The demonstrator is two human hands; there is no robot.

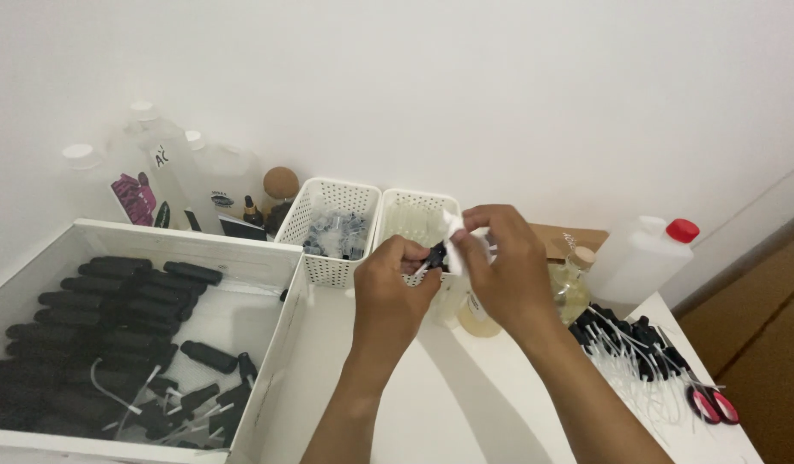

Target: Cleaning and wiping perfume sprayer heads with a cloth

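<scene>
Above white table (465,404): left hand (395,288) pinches black dropper cap (435,255); right hand (502,266) grips white cloth (454,230) against it.

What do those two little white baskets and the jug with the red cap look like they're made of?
The two white baskets look like moulded plastic: matte walls pierced with a regular grid of holes. The jug with the red cap seems translucent, milky plastic, with a smooth opaque cap that is probably plastic too.

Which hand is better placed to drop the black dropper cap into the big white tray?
Left, probably. The left hand pinches the black dropper cap and is nearer the big white tray on that side. The right hand holds a white tissue against the cap.
</scene>
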